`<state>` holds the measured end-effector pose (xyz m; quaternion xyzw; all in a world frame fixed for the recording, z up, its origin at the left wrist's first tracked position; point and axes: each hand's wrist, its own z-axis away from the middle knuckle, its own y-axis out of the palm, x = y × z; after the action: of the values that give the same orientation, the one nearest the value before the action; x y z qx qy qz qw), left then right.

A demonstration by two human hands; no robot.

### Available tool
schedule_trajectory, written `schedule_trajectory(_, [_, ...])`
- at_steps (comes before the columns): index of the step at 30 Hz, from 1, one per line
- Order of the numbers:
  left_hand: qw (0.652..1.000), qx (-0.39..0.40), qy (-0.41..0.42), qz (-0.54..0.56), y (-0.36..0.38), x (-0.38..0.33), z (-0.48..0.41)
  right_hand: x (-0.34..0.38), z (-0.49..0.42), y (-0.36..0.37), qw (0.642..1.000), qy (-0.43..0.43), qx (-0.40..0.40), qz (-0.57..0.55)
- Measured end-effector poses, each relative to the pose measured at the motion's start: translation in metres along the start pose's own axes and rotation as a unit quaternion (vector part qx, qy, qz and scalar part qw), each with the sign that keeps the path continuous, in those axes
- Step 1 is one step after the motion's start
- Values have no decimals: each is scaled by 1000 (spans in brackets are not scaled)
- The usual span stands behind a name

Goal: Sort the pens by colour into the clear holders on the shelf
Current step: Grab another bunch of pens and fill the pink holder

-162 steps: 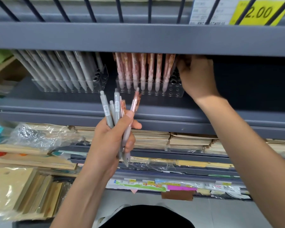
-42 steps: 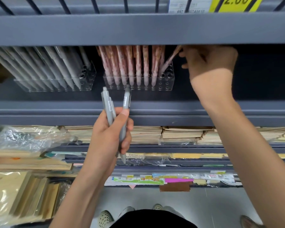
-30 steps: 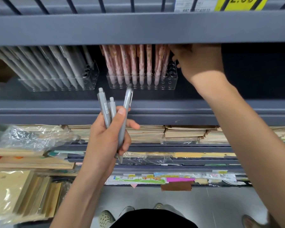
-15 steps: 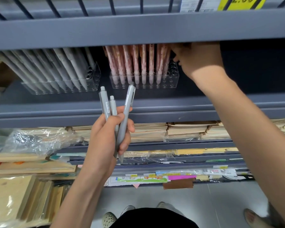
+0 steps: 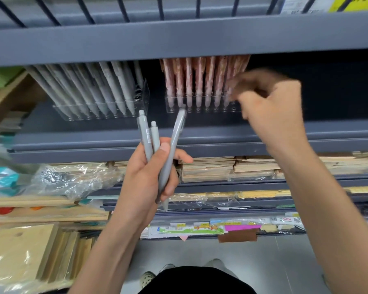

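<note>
My left hand (image 5: pixel 151 175) grips three grey pens (image 5: pixel 170 149) upright below the shelf edge, one of them fanned out to the right. On the shelf stand two clear holders: the left holder (image 5: pixel 98 112) is filled with grey pens (image 5: pixel 106 88), the right holder (image 5: pixel 202 107) with pink patterned pens (image 5: pixel 200 79). My right hand (image 5: pixel 270 107) is blurred in front of the right end of the pink holder, fingers loosely curled, and holds nothing that I can see.
A grey shelf board (image 5: pixel 179 39) overhangs the holders, leaving little height above the pens. Below are stacked brown notebooks (image 5: pixel 221 168), plastic-wrapped goods (image 5: pixel 72 179) and wooden boards (image 5: pixel 30 251) at the lower left. A yellow price tag (image 5: pixel 353 3) hangs at the top right.
My right hand has come out from under the shelf board, down and towards me, with no pen in it. My left hand still grips the three grey pens; the pink ones have left it.
</note>
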<state>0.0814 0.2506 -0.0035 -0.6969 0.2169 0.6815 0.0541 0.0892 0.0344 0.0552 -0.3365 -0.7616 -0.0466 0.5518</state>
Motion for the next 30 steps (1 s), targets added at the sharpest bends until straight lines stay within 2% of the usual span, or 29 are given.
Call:
schedule_trajectory(2, [1000, 13, -1, -3, -7, -1, 1, 5, 13, 16, 996, 24, 91, -8])
schedule_trajectory(5, [999, 28, -5, -23, -17, -3, 3, 13, 26, 36, 982, 34, 185, -32])
schedule_trajectory(9, [999, 32, -15, 5, -31, -8, 4, 18, 35, 56, 962, 64, 230, -135])
schedule_trajectory(14, [998, 19, -47, 22, -51, -14, 6, 33, 37, 74, 944, 115, 182, -251])
schedule_trajectory(17, [997, -11, -68, 34, -63, -17, 7, 45, 30, 82, 939, 92, 84, -322])
schedule_trajectory(20, [997, -27, -74, 24, -77, -17, 8, 50, 27, 93, 975, 6, -88, -203])
schedule_trajectory(22, [996, -39, -71, 36, -84, -19, 9, 52, 28, 104, 981, -8, -162, -104])
schedule_trajectory(24, [995, -53, -67, 58, -91, -21, 9, 51, 28, 116, 984, -9, -177, -35])
schedule_trajectory(27, [996, -33, -56, 69, -101, -23, 11, 43, 21, 132, 991, 2, -131, 34])
schedule_trajectory(30, [998, -1, -32, 55, -106, -25, 14, 42, 15, 145, 993, -30, -100, 56])
